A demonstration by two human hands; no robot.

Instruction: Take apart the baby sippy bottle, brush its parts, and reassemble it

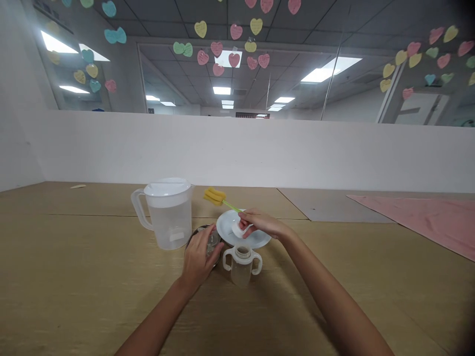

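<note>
My right hand (261,223) grips the thin green handle of a sponge bottle brush (214,196), its yellow head pointing up and left. Under those fingers, over a white plate (261,240), is a small whitish translucent piece (238,228); whether the hand also holds it I cannot tell. My left hand (200,259) has thumb and fingers apart over a dark-rimmed round dish, beside a clear glass-like object (213,242) partly hidden by the fingers. Between the hands, nearest me, a two-handled baby bottle (241,267) stands upright without a lid.
A lidded translucent pitcher (171,217) with liquid inside stands left of the dish, handle to the left. A pink cloth (426,217) and a grey sheet (326,205) lie at the right. One small flat pale piece (77,186) is far left. A white wall (237,148) closes the table's back.
</note>
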